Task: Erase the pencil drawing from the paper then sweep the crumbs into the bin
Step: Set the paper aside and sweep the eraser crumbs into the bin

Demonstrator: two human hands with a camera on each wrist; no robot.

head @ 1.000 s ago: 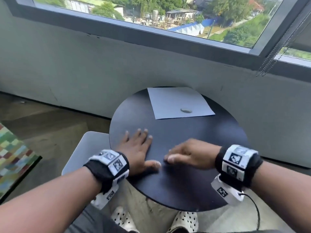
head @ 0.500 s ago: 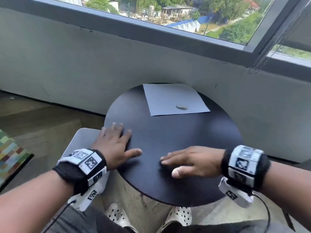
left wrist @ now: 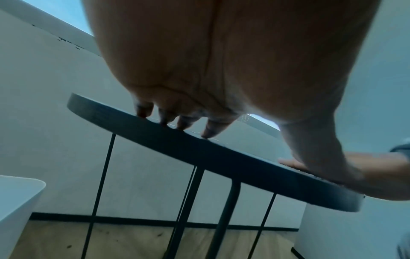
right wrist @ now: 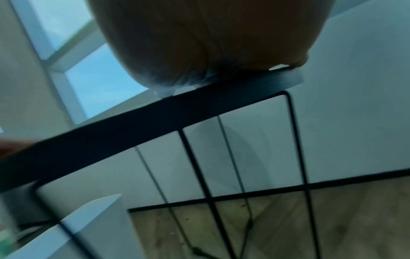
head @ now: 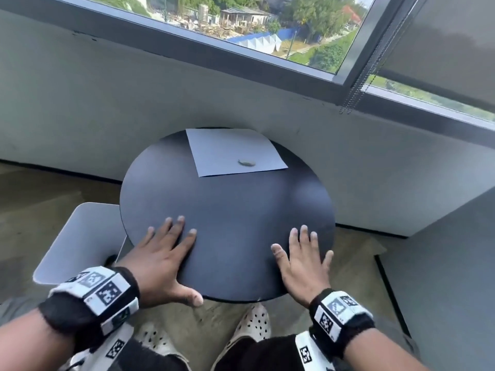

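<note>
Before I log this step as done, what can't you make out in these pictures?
- Paper, head view: too far to show any pencil marks left.
- Small grey lump on it: too small to identify.
- Crumbs: too small on the dark table.
- White bin: its inside is out of sight.
- Right wrist view: blurred.

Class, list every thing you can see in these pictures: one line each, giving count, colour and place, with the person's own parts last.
Table: one, round, black, by the wall.
Paper: one sheet, pale grey, on the table's far side.
Small lump: one, grey, on the paper.
Bin: one, white, on the floor left of the table.
Window: one, above the wall.
Shoes: two, white, perforated, under the table.
Wristbands: two, black and white.
Left hand: flat on the table.
Right hand: flat on the table.
</note>
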